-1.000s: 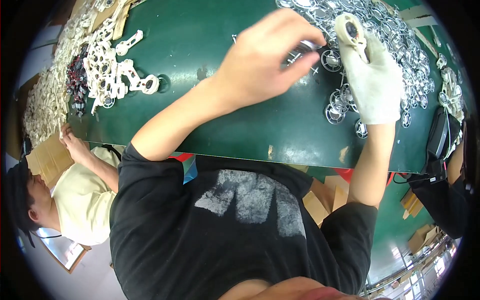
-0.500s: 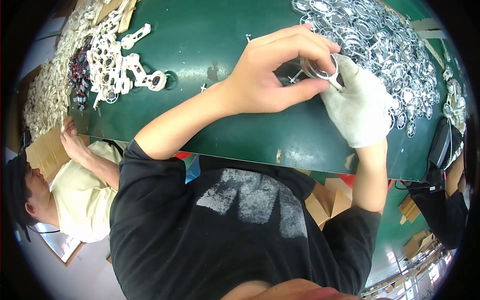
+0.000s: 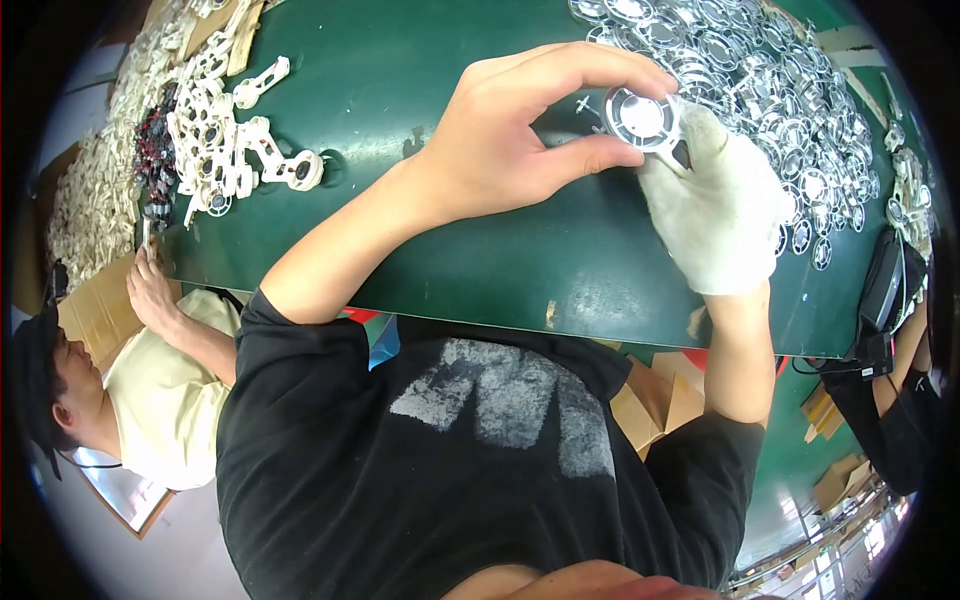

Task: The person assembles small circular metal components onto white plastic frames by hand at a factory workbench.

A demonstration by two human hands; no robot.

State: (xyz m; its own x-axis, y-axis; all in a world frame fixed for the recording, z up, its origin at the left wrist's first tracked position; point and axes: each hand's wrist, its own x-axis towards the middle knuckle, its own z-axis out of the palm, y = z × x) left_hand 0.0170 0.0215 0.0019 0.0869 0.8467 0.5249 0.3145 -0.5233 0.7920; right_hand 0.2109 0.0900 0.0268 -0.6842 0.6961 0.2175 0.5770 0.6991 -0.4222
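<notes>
Over the table, a round clear-rimmed plastic part [image 3: 642,118] with a white centre and a short arm is held between my hands. My bare left hand [image 3: 505,140] curves around it, index fingertip at the upper rim and thumb at the lower rim. In a white glove, my right hand [image 3: 712,205] grips the part's right side and arm; its fingers are partly hidden. A small white cross-shaped piece [image 3: 586,105] lies on the table just left of the part.
A large heap of round clear parts [image 3: 790,130] covers the table's far right. Cream plastic pieces [image 3: 215,135] and dark parts with red wires [image 3: 157,150] lie at left. Another person's hand [image 3: 150,290] is at the left edge; a second person's arm [image 3: 905,350] shows at right.
The round part has turned to show its white centre face-on, where before it was tilted. My left hand has moved slightly left and its fingers are spread wider around the rim.
</notes>
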